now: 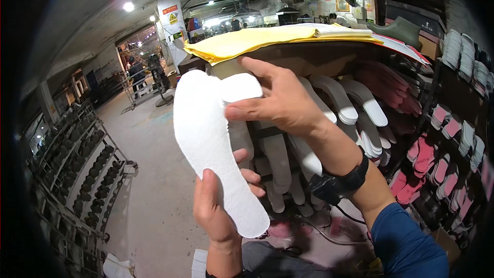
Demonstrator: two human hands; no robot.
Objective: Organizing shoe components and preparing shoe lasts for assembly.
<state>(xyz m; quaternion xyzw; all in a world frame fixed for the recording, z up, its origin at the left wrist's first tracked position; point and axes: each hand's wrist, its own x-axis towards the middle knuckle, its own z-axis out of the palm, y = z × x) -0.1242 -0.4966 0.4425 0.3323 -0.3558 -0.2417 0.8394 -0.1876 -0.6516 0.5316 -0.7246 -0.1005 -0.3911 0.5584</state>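
My left hand (pixel 218 211) is closed round the lower part of a white insole (pixel 206 123), thumb on its face and fingers round the far edge. The insole stands tilted, with its broad end up. Between the thumb and fingers of my right hand (pixel 278 92) is a white rounded piece (pixel 241 87), seemingly the end of another insole, beside the broad end of the first. Its edge looks layered; the rest is hidden behind my hand. A black device is strapped to my right wrist.
Behind my hands, a rack holds stacks of white insoles (pixel 334 98). Yellow sheets (pixel 257 41) and a dark green boot (pixel 396 32) lie on top. Pink and white insoles (pixel 424 154) fill the right rack. Shelves of dark shoes or shoe parts (pixel 92 175) stand left, across the concrete floor (pixel 149 175).
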